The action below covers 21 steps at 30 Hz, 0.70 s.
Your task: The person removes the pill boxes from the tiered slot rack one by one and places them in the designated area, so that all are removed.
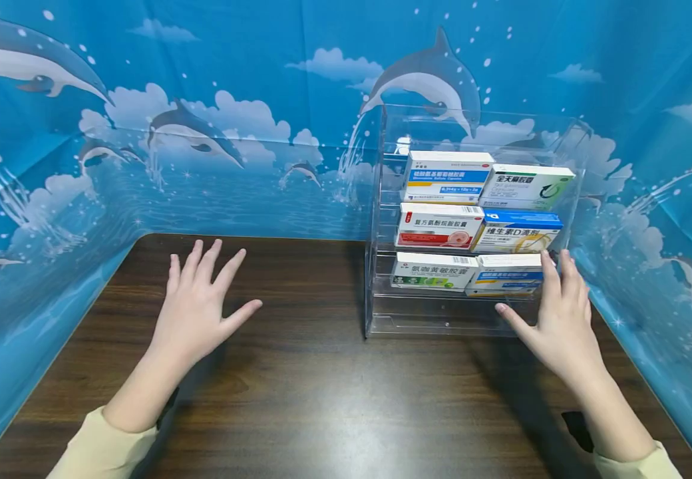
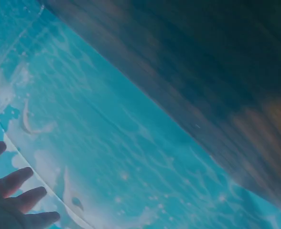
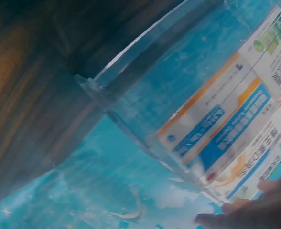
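Note:
My left hand (image 1: 199, 306) hovers over the left part of the table, fingers spread and holding nothing; the left wrist view catches its fingers (image 2: 26, 195) at the lower left. My right hand (image 1: 561, 322) is at the right front of a clear tiered rack (image 1: 442, 324), fingers extended beside a white and blue medicine box (image 1: 504, 271) on the lowest filled tier. Whether it touches the rack or box, I cannot tell. Left of that box stands a white and green box (image 1: 434, 271). Above are a red and white box (image 1: 438, 226) and a blue-topped vitamin D box (image 1: 516, 231).
On the top filled tier stand a white and blue box (image 1: 448, 176) and a white and green box (image 1: 527, 186). The rack is on the right of the dark wooden table (image 1: 298, 372). A blue dolphin-printed curtain (image 1: 262, 193) surrounds the table's back and sides.

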Available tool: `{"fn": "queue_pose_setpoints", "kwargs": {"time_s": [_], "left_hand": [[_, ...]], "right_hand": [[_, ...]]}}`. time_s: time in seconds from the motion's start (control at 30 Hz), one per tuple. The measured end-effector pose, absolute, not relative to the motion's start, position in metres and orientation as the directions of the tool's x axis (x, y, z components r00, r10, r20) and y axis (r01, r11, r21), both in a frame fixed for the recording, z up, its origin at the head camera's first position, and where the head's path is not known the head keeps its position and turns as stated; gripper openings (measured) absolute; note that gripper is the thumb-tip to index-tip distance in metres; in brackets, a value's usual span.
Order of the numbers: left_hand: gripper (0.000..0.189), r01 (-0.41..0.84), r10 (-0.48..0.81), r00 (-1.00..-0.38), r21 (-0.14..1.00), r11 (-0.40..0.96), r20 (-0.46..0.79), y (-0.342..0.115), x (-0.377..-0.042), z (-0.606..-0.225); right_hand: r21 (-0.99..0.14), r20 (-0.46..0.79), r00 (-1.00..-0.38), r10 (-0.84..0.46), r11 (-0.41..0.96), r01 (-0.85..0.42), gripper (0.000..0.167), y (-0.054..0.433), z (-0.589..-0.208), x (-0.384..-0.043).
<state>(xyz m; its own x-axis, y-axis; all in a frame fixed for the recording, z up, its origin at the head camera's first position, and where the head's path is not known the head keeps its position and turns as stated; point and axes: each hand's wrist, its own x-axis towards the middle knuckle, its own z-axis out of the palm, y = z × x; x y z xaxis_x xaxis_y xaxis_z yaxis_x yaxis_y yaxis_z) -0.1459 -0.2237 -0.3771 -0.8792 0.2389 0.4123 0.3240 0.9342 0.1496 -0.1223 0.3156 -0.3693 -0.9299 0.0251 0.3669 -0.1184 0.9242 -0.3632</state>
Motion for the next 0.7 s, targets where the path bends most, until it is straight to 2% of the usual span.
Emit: {"fn": "queue_pose_setpoints", "kwargs": {"time_s": [0.2, 0.4, 0.57, 0.7], "left_hand": [[0.071, 0.453, 0.301, -0.782, 0.166, 0.876, 0.546, -0.199, -0.158, -0.373], [0.061, 0.560, 0.349, -0.692, 0.166, 0.811, 0.632, -0.165, -0.169, -0.363], [0.052, 0.625, 0.370, -0.650, 0.191, 0.757, 0.663, -0.135, -0.175, -0.349], [0.046, 0.665, 0.394, -0.622, 0.192, 0.722, 0.677, -0.111, -0.180, -0.338]], "right_hand": [[-0.482, 0.447, -0.889, 0.098, 0.864, -0.147, 0.098, 0.329, -0.374, -0.129], [-0.654, 0.505, -0.837, 0.212, 0.727, -0.210, 0.086, 0.342, -0.382, -0.137], [-0.797, 0.407, -0.855, 0.322, 0.582, -0.160, 0.075, 0.346, -0.388, -0.140], [-0.874, 0.303, -0.884, 0.356, 0.474, -0.108, 0.069, 0.350, -0.395, -0.146]]}}
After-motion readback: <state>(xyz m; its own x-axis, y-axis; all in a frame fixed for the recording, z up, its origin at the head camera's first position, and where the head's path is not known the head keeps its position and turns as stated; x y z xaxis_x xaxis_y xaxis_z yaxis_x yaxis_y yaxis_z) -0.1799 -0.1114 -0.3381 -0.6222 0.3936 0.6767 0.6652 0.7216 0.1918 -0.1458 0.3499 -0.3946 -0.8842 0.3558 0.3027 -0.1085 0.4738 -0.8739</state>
